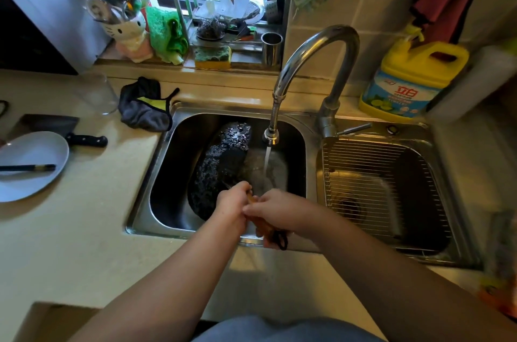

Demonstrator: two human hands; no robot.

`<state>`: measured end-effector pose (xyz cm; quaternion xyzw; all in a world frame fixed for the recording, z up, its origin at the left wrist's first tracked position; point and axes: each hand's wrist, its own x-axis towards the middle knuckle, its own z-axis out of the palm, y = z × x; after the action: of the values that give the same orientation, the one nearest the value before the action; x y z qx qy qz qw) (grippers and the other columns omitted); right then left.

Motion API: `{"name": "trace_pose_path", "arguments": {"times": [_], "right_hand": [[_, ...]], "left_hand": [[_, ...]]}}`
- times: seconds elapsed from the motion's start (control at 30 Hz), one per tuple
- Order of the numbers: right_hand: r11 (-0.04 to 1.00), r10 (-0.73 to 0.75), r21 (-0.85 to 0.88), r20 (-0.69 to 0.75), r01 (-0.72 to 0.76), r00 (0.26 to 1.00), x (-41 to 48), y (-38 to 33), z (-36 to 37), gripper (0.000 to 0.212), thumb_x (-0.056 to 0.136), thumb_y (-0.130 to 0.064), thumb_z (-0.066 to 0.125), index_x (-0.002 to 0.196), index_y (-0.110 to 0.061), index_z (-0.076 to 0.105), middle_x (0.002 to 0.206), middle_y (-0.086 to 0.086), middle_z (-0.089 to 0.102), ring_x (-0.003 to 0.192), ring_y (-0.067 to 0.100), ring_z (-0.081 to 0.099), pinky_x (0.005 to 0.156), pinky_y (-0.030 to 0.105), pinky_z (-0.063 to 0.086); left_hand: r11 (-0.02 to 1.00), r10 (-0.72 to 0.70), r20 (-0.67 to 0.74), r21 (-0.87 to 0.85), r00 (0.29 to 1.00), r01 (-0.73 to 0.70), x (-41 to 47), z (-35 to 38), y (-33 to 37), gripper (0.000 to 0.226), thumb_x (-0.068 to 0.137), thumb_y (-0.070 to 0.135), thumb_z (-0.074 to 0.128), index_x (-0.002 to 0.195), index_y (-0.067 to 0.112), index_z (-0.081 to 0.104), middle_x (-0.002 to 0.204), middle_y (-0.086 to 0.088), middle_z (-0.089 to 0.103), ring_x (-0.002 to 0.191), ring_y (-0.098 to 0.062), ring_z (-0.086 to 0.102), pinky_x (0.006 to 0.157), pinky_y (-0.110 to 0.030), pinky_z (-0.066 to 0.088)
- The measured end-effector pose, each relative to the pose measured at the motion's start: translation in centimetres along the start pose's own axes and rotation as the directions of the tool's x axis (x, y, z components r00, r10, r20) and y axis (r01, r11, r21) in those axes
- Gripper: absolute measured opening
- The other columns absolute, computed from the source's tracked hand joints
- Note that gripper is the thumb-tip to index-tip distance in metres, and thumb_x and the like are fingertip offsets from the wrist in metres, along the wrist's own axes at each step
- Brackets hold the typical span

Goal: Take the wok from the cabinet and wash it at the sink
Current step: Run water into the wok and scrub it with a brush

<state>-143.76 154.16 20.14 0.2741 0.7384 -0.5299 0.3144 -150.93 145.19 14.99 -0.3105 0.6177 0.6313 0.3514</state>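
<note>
The black wok [221, 162] stands tilted on its side in the left basin of the steel sink [156, 182], its dark outer surface wet with droplets. Its brown wooden handle [263, 222] points toward me over the sink's front rim. My left hand [232, 203] grips the handle near the wok's body. My right hand [275, 208] closes on the handle just behind it. Water runs from the curved faucet [271, 137] into the wok's open side, right of the black shell.
The right basin holds a wire rack [386, 173]. A yellow detergent jug [411, 81] stands behind it. A grey cloth [145, 106], a cleaver [64, 129], and a white plate [30, 165] with chopsticks lie on the left counter. A sponge [212, 57] and steel cup [271, 48] sit on the sill.
</note>
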Motion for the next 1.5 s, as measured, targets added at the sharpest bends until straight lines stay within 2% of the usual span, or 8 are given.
{"name": "trace_pose_path", "arguments": {"times": [0.13,0.33,0.63,1.0,1.23,1.33,1.4,1.5], "right_hand": [[0.976,0.052,0.216,-0.252,0.004,0.966,0.6,2.4,-6.6,0.039,0.096,-0.049,0.053,0.106,-0.013,0.066,0.083,0.007,0.075,0.063,0.016,0.074,0.048,0.025,0.055],[0.758,0.298,0.629,-0.573,0.176,0.764,2.1,6.1,-16.9,0.020,0.099,-0.031,0.056,0.109,-0.014,0.058,0.093,0.009,0.069,0.075,0.019,0.070,0.053,0.029,0.053],[0.727,0.271,0.597,-0.702,0.338,0.659,4.2,6.6,-20.4,0.024,0.104,-0.018,0.049,0.117,-0.004,0.063,0.101,0.014,0.073,0.080,0.018,0.071,0.065,0.030,0.059],[0.776,0.263,0.550,-0.726,0.307,0.635,5.3,6.0,-21.7,0.022,0.102,-0.025,0.051,0.085,-0.016,0.061,0.092,0.012,0.074,0.078,0.020,0.073,0.075,0.037,0.062],[0.825,0.276,0.555,-0.556,0.103,0.784,2.1,6.3,-9.7,0.023,0.100,-0.033,0.052,0.098,-0.014,0.064,0.085,0.009,0.067,0.067,0.015,0.066,0.052,0.026,0.052],[0.751,0.208,0.652,-0.084,-0.104,0.975,0.0,4.8,-1.1,0.041,0.097,-0.046,0.054,0.101,-0.007,0.068,0.078,0.010,0.072,0.064,0.019,0.069,0.052,0.029,0.055],[0.648,0.084,0.711,0.288,-0.271,0.954,-0.6,3.1,2.4,0.054,0.094,-0.055,0.053,0.095,-0.004,0.070,0.080,0.013,0.072,0.068,0.021,0.071,0.056,0.030,0.057],[0.409,-0.039,0.813,0.468,-0.413,0.883,-0.3,0.6,3.9,0.046,0.094,-0.045,0.057,0.081,-0.003,0.066,0.070,0.009,0.063,0.053,0.015,0.065,0.047,0.025,0.057]], "left_hand": [[0.999,0.033,-0.014,-0.035,0.999,-0.034,0.2,-0.3,0.0,0.013,0.087,0.007,0.059,0.073,0.005,0.058,0.065,-0.009,0.056,0.054,-0.017,0.057,0.046,-0.025,0.046],[0.999,0.032,-0.024,-0.031,0.999,-0.033,-0.2,-0.9,0.0,0.012,0.090,0.007,0.059,0.079,0.005,0.059,0.071,-0.007,0.056,0.058,-0.015,0.056,0.055,-0.029,0.047],[0.999,0.018,-0.024,-0.029,1.000,-0.019,0.4,-1.2,0.0,0.014,0.088,0.011,0.062,0.075,0.008,0.061,0.065,-0.004,0.058,0.048,-0.010,0.057,0.048,-0.027,0.049],[0.998,-0.010,-0.017,-0.055,1.000,0.009,0.6,-1.3,0.0,0.017,0.087,0.012,0.062,0.071,0.009,0.061,0.059,-0.002,0.058,0.046,-0.010,0.057,0.050,-0.027,0.049],[0.997,-0.024,0.005,-0.079,1.000,0.024,0.3,-1.5,0.5,0.011,0.089,0.012,0.061,0.080,0.007,0.062,0.066,-0.004,0.059,0.052,-0.013,0.057,0.056,-0.030,0.051],[0.995,-0.016,0.013,-0.095,1.000,0.017,0.1,-1.6,0.9,0.014,0.090,0.010,0.061,0.077,0.005,0.060,0.066,-0.006,0.057,0.052,-0.014,0.056,0.056,-0.029,0.050],[0.996,-0.003,0.017,-0.091,1.000,0.005,-0.1,-1.8,1.0,0.021,0.090,0.008,0.060,0.070,0.004,0.058,0.060,-0.007,0.056,0.047,-0.014,0.055,0.049,-0.027,0.051],[0.998,0.000,0.024,-0.064,1.000,0.002,-0.3,-2.3,1.0,0.028,0.089,0.009,0.060,0.062,0.005,0.056,0.048,-0.005,0.055,0.038,-0.013,0.054,0.040,-0.021,0.048]]}}
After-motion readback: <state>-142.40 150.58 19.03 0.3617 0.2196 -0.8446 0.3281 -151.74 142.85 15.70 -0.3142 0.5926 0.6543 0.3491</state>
